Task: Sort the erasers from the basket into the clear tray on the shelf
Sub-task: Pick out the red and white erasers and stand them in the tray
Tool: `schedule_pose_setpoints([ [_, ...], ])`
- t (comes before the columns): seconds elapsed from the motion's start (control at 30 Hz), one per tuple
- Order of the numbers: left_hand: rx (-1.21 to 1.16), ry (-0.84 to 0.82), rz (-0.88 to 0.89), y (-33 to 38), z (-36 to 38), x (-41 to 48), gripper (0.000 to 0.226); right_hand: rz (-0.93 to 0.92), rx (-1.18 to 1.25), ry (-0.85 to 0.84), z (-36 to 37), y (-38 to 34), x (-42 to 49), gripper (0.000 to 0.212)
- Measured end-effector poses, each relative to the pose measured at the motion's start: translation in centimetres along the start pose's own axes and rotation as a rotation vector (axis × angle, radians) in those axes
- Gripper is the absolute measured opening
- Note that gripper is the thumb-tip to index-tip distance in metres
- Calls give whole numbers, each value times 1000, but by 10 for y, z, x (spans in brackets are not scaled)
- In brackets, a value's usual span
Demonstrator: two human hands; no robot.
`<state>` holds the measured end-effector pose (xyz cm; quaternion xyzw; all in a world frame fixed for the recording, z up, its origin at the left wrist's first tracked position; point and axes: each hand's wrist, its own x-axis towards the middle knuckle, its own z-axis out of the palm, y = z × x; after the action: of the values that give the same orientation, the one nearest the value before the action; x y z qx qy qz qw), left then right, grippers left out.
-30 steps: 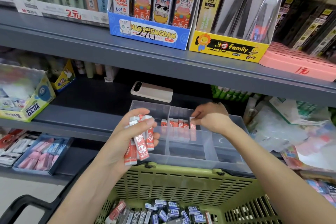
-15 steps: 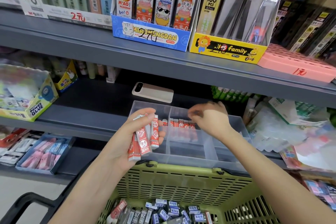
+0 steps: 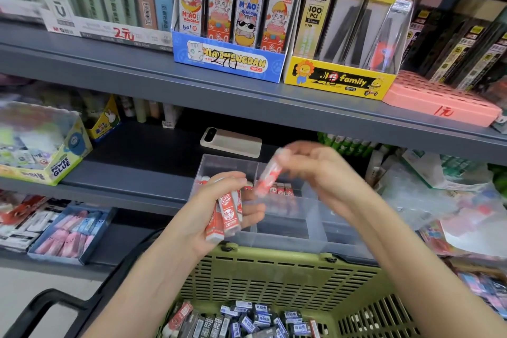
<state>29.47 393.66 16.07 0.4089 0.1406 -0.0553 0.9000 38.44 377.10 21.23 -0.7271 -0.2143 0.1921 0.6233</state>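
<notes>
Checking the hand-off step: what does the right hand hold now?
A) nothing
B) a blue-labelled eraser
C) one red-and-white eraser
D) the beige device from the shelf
C: the right hand pinches a single red-and-white eraser, motion-blurred, while the left hand grips a bundle of red erasers.

I see two grey shelves. On the upper shelf (image 3: 137, 74), a blue box (image 3: 227, 63), a yellow box (image 3: 337, 79) and a pink box (image 3: 439, 104) stand side by side. The middle shelf (image 3: 131, 173) carries a clear tray (image 3: 290, 236) at its front edge, a pale phone (image 3: 233, 143) lying flat just behind it, and a glue box (image 3: 55, 162) well to the left.
</notes>
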Motion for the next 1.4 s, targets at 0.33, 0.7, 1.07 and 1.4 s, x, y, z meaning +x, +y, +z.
schedule_pose_setpoints([
  [0.33,-24,39,-22,-3,-4,4,47,68,-1246,84,-51,57,37,14],
  [0.7,-261,-33,-157,0,-5,2,49,-100,-1678,195,-36,59,33,24],
  [1.07,-219,-198,-213,4,-11,-5,71,-140,-661,-229,38,15,-2,18],
  [1.4,-12,118,50,16,-46,-17,41,108,291,168,40,2,21,10],
])
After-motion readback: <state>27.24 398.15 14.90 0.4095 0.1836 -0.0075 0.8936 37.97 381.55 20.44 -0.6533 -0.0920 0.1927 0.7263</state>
